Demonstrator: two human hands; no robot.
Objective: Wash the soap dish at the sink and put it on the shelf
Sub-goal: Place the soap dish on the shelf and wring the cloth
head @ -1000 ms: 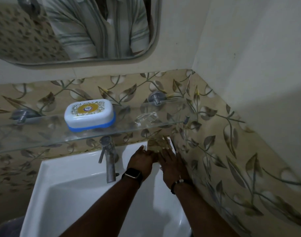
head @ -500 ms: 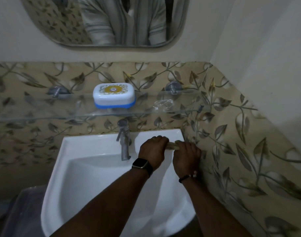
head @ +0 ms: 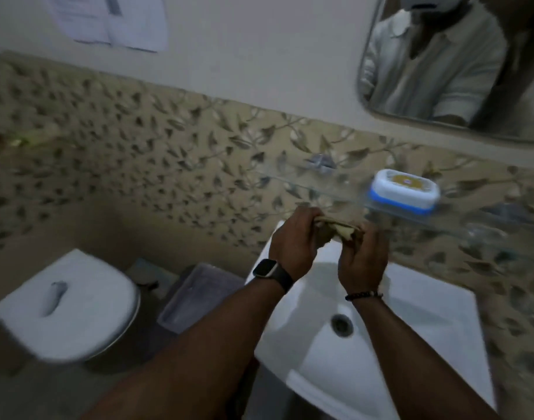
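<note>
A white soap dish (head: 403, 190) with a blue base and a yellow label sits closed on the glass shelf (head: 486, 225) above the white sink (head: 411, 313). Over the sink's back left corner, my left hand (head: 293, 242) and my right hand (head: 362, 256) together grip a crumpled brownish cloth (head: 338, 228), one end in each fist. Both hands are below and to the left of the soap dish, apart from it. The tap is hidden behind my hands.
A white toilet (head: 68, 304) with its lid down stands at the lower left, with a grey bin (head: 196, 295) between it and the sink. A mirror (head: 453, 65) hangs at the upper right. Leaf-patterned tiles cover the wall. The view is blurred.
The view has swung to the left, bringing the toilet and bin in. My hands have lifted the cloth off the sink's back rim and hold it bunched between them.
</note>
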